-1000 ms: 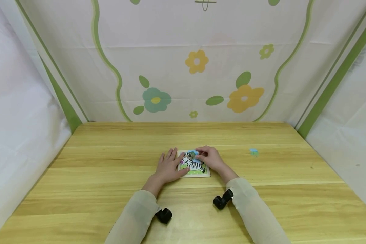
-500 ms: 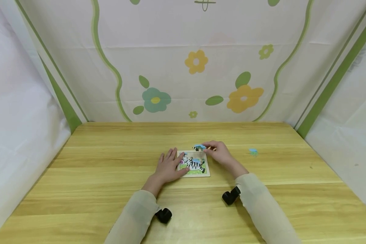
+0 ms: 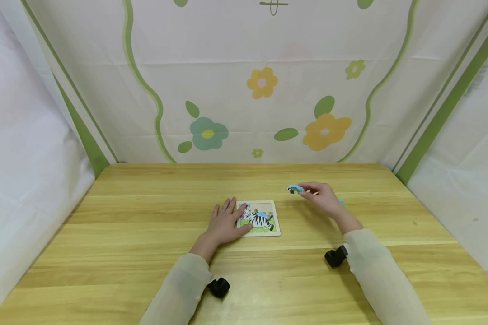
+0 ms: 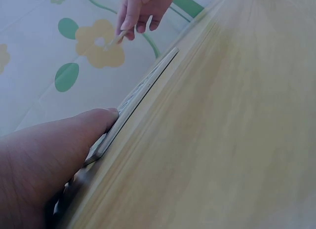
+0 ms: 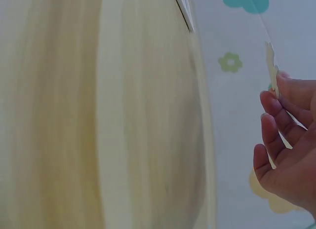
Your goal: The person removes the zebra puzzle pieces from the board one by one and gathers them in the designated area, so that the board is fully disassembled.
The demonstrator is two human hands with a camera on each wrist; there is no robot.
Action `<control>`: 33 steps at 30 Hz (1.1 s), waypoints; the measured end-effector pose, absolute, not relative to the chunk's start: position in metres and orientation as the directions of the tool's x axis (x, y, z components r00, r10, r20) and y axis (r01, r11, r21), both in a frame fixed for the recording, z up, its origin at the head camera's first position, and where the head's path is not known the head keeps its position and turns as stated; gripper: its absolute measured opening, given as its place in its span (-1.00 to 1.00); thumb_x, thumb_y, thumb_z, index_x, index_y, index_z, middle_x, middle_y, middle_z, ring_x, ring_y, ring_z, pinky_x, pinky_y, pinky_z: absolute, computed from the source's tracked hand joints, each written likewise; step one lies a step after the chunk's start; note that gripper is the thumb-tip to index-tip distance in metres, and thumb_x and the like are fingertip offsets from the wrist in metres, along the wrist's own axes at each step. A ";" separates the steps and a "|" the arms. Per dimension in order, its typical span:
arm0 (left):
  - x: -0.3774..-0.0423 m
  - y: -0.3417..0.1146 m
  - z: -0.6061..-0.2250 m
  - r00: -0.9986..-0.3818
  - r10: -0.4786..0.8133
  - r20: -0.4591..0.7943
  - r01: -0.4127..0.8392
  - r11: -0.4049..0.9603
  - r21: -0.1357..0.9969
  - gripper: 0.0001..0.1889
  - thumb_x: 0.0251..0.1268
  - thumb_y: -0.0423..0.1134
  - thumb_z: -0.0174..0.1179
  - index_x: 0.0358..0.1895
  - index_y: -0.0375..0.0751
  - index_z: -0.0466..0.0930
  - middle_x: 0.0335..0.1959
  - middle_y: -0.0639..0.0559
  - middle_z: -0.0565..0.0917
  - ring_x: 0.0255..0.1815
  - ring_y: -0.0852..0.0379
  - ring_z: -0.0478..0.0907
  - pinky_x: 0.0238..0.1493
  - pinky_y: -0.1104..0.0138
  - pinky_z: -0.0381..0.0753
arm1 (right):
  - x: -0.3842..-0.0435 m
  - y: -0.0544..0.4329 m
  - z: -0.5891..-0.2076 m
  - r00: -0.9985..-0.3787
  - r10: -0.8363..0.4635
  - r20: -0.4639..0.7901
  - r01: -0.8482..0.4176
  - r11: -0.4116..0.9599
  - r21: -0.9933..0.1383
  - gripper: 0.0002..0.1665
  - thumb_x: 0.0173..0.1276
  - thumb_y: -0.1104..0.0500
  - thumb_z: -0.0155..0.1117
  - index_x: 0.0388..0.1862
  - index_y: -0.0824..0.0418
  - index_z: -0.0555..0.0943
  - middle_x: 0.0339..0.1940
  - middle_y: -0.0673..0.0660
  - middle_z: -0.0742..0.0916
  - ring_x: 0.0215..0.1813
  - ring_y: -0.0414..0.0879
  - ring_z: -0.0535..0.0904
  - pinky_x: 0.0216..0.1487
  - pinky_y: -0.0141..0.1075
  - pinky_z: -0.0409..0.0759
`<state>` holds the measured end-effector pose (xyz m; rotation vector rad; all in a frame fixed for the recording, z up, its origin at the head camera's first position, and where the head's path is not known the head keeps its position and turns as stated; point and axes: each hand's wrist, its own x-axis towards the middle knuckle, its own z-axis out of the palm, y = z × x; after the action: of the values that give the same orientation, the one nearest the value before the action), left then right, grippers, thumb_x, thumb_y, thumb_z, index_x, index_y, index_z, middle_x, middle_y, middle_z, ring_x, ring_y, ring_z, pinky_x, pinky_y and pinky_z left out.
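A zebra puzzle board (image 3: 265, 206) lies flat on the table, its upper part showing bare wood. My left hand (image 3: 222, 225) rests on its left side with fingers spread, the thumb across the lower part. In the left wrist view the left thumb (image 4: 94, 123) presses on the board's edge. To the right of the board, my right hand (image 3: 324, 199) pinches a blue and dark puzzle piece (image 3: 294, 188) between thumb and fingers, up off the table. The right wrist view shows this puzzle piece (image 5: 271, 68) nearly edge-on.
A light-blue puzzle piece (image 3: 341, 201) lies on the wooden table (image 3: 146, 243), mostly hidden behind the right hand. A flower-printed white cloth (image 3: 227, 90) stands along the table's back edge, with white cloth at both sides.
My right hand has lifted the blue and dark puzzle piece off the board and carried it to the right. The left hand and the board have stayed in place.
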<state>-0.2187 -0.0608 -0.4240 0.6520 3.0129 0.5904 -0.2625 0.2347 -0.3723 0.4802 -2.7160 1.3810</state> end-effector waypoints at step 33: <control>-0.218 -0.061 -0.423 -0.917 0.391 0.071 0.389 0.844 0.369 -0.28 0.11 0.30 -0.18 0.31 0.02 0.05 0.33 -0.15 -0.08 0.32 -0.05 -0.25 0.19 0.00 -0.32 | -0.272 0.328 -0.390 -0.974 -0.223 0.047 -0.160 0.525 -0.836 -0.53 0.18 0.10 0.18 0.02 0.34 0.48 -0.15 0.21 0.59 -0.23 -0.15 0.46 -0.31 -0.33 0.46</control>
<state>-0.2181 -0.0606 -0.4235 0.6369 3.0102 0.6000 -0.2720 0.3275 -0.3897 0.3522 -2.8002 1.5244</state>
